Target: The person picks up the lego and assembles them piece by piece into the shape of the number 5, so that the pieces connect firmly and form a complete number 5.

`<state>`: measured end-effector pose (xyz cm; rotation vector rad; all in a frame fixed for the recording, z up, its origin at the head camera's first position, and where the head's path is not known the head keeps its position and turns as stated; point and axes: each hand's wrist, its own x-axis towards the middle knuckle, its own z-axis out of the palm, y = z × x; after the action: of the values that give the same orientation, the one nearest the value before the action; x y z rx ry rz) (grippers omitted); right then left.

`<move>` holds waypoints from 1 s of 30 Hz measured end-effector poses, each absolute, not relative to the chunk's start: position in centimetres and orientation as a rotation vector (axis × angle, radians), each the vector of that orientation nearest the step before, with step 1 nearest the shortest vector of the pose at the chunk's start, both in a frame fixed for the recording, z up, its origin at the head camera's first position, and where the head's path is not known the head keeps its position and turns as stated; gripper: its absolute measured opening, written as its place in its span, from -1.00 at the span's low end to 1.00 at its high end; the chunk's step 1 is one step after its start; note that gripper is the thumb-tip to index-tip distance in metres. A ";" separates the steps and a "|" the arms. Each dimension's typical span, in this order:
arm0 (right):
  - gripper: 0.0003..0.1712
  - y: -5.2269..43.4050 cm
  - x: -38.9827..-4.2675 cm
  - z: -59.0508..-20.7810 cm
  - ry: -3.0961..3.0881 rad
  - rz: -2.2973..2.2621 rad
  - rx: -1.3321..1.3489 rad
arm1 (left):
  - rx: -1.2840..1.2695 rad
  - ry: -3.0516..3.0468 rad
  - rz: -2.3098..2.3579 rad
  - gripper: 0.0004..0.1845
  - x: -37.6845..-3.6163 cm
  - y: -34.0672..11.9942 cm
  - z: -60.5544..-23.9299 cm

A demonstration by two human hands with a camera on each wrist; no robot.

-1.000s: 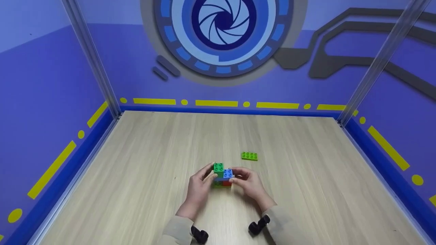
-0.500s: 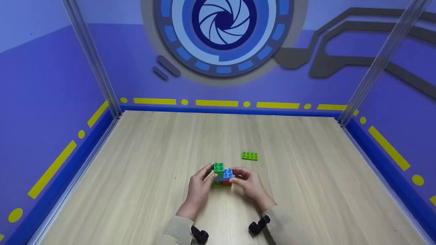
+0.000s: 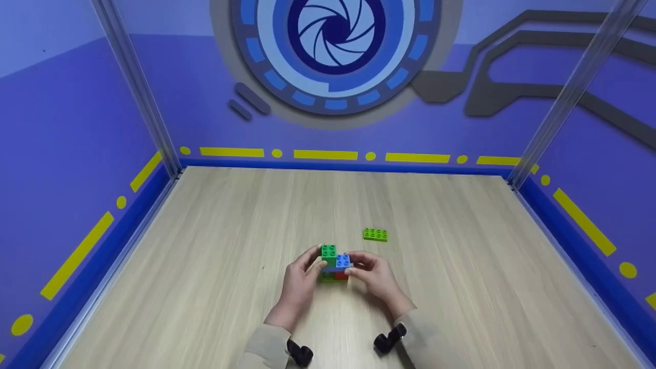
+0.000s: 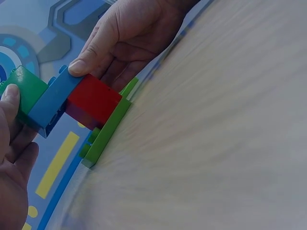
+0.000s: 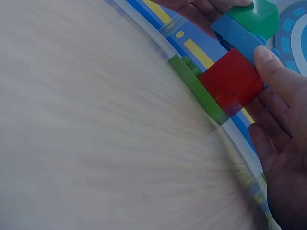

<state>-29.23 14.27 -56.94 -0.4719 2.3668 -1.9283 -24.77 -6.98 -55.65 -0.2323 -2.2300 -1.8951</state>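
Between the two hands stands a stack of toy building bricks. At its foot is a light green plate, bearing a red brick on its right half. A blue brick lies across the red one and juts out to the left. On the blue brick's left half sits a dark green brick. My left hand pinches the green brick between thumb and fingers. With thumb and fingers, my right hand grips the right end of the blue brick.
Behind the stack, a bit to the right, a second light green plate lies on the wooden table. Blue-violet wall panels enclose the table at the back and both sides.
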 end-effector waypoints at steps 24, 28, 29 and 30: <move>-0.53 14.5 -29.4 -57.0 2.383 -1.913 -0.480 | -0.219 -2.156 -1.963 -0.45 -24.9 -6.8 -56.1; -0.54 14.5 -29.4 -56.9 2.372 -1.920 -0.457 | -0.186 -2.145 -2.001 -0.46 -24.9 -6.8 -56.2; -0.54 14.5 -29.4 -56.9 2.370 -1.919 -0.455 | -0.176 -2.140 -2.017 -0.46 -25.0 -6.8 -56.2; -0.54 14.5 -29.5 -56.9 2.369 -1.917 -0.455 | -0.169 -2.134 -2.031 -0.47 -25.0 -6.8 -56.3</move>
<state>-29.46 14.50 -56.92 -0.4548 2.3693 -1.9174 -24.97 -6.82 -56.25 -0.1695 -2.1340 -2.0311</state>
